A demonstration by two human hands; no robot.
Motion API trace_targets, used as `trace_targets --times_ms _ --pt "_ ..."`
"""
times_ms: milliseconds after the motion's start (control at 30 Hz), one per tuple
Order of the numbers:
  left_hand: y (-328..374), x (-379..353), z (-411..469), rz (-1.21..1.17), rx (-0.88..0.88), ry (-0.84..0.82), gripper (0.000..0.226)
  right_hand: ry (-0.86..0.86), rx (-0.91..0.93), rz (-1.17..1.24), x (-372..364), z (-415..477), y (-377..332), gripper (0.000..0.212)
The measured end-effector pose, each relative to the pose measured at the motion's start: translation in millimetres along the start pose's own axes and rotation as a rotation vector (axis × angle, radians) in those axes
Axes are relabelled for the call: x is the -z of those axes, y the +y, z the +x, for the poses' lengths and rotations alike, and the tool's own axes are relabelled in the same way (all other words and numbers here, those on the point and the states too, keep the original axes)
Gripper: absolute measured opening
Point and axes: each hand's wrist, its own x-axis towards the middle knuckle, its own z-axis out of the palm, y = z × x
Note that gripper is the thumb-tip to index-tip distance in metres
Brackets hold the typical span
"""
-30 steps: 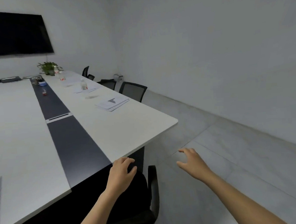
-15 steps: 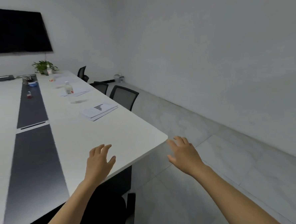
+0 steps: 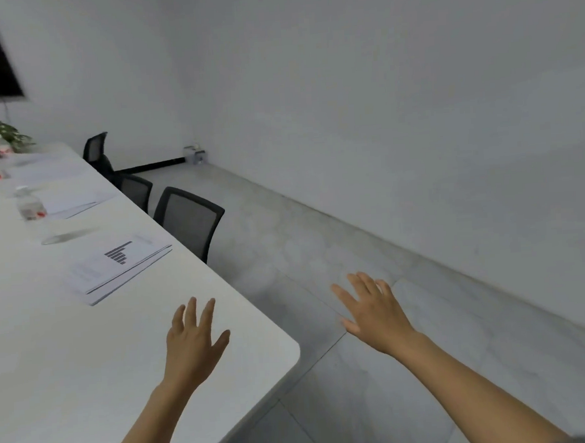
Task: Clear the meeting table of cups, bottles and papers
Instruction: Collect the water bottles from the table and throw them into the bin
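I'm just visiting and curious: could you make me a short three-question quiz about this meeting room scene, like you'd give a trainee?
1. True or false: the left hand is holding the stack of papers.
2. Which hand is out past the meeting table, over the floor?
A. left hand
B. right hand
3. What clear item stands on the table beyond the printed chart papers?

Key:
1. False; both hands are open and empty.
2. B.
3. A plastic water bottle.
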Motion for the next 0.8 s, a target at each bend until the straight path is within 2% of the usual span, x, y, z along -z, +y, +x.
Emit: trace_targets --times_ms 267,533,667,800 --pt "67 -63 114 -0.042 0.064 0.009 0.071 0.003 0.014 -0.024 -80 100 101 0.08" --pt "125 -104 252 -0.052 0.21 0.087 0.069 0.05 0.168 -0.007 -139 244 199 0.076" --pt "123 -113 290 0.002 0.323 0.103 0.066 0.056 0.249 0.086 -167 311 206 0.077" --pt "108 -121 328 0.012 0.407 0.183 0.053 0.033 0.362 0.159 -196 372 193 0.074"
